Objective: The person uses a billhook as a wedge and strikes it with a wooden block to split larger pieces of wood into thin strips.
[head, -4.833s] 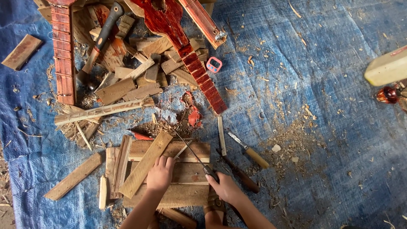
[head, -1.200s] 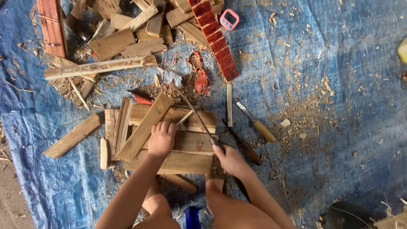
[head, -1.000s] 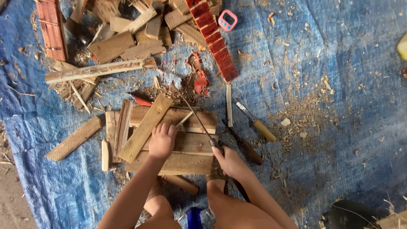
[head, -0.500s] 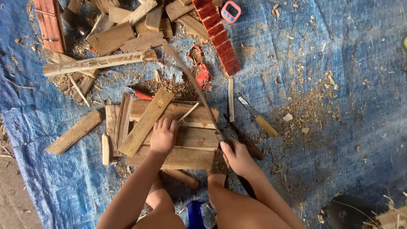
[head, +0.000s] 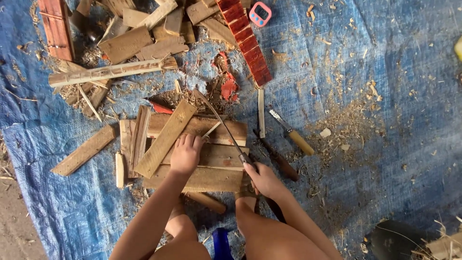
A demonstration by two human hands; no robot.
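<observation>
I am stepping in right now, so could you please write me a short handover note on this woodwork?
Left hand: pressed flat on the stacked planks, holding them down.
Right hand: grips the handle of the saw, its blade lying across the planks.
Nearby: a chisel to the right, a timer on the blue tarp, sawdust around.
Done: sawdust shows earlier cutting.
Left: no finished cut visible under the blade.

- Blue tarp (head: 385, 144) covers the ground.
- Wood offcuts (head: 139, 43) piled upper left.
- Stacked planks (head: 202, 178) lower centre.
- Wooden-handled chisel (head: 292, 133) centre-right.
- Sawdust (head: 351, 120) scattered right.
</observation>
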